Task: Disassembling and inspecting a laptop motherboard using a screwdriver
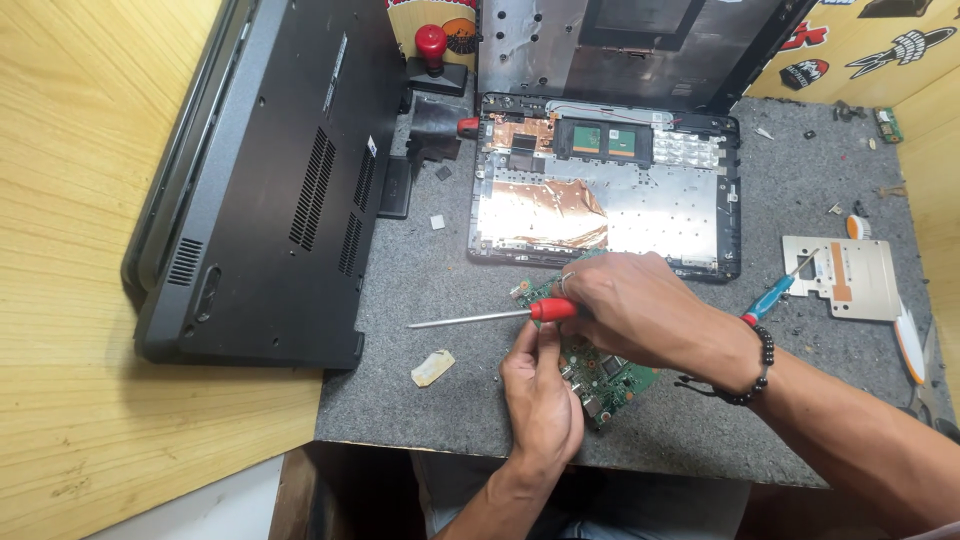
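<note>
1. Laptop chassis (700, 215) lying open on grey mat (420, 330), lid propped up at back; base cover (270, 190) already off, leaning against wooden surface at left. Teardown looks well along.
2. Green circuit board (610, 375) out of chassis, sitting on mat just in front of it, partly under both hands.
3. Left hand (540, 395) closed, fingertips pinching red-handled screwdriver (500, 315) at the handle; thumb and forefinger together on it.
4. Right hand (635, 310) curled over same handle end and over board's top edge, fingers closed; can't tell exactly what fingertips grip underneath. Beaded bracelet (755, 370) on that wrist.
5. Screwdriver shaft pointing left, roughly level, tip over bare mat, not on any screw.
6. Inside chassis: copper foil, silver shielding, a small green board still in place near hinge; main bay looks emptied.
7. Blue-handled screwdriver (775, 292) lying right of hands, tip resting on a metal plate (850, 275); more tools at far right edge.
8. Loose bits on mat: scrap of tape (432, 368), small square pads near base cover.
9. Judgement: removal steps done (cover off, board out); work on board itself seems in progress; reassembly not begun.
</note>
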